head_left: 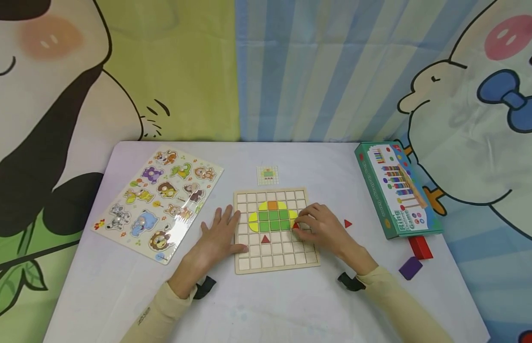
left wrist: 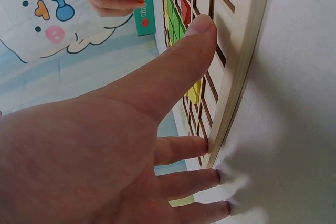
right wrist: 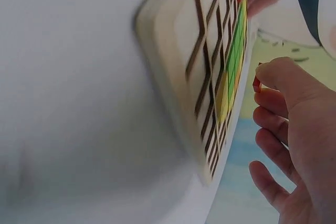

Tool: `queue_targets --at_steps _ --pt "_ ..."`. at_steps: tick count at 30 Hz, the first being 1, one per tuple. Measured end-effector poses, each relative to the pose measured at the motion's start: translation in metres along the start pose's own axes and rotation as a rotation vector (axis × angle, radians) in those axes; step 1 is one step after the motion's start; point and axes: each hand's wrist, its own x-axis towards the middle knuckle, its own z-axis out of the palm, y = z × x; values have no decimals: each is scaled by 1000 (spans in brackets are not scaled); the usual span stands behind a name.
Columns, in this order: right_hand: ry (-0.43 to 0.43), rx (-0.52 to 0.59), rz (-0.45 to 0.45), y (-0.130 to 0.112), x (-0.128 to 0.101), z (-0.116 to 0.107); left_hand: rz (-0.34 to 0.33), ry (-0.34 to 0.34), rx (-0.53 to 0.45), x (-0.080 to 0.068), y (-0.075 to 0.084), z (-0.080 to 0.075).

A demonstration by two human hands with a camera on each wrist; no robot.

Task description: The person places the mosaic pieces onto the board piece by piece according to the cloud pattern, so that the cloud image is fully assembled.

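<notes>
A wooden grid board [head_left: 278,271] lies on the table between my hands. Green squares [head_left: 274,215], rounded yellow pieces [head_left: 253,222] and an orange square [head_left: 272,205] fill cells in its upper half. One red triangle [head_left: 265,239] sits lower down. My left hand [head_left: 219,236] rests at the board's left edge, fingers spread and thumb over the frame. Above the right side, my right hand [head_left: 322,226] pinches a small red piece [right wrist: 257,80] between thumb and forefinger; its outline is mostly hidden. Another red triangle [head_left: 348,223] lies on the table to the right of that hand.
Behind the board lies a small pattern card [head_left: 268,175]. An animal puzzle board [head_left: 163,205] is at the left. At the right stands a green box [head_left: 399,190], with a red block [head_left: 421,247] and a purple block [head_left: 410,268] in front.
</notes>
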Motion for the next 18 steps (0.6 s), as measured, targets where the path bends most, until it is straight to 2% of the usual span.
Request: queue_targets --at_steps 8,18 --pt "-70 -10 -58 -26 17 28 4 5 -12 -1 0 1" --pt "-140 4 -8 -35 13 33 3 7 13 0 -2 2"
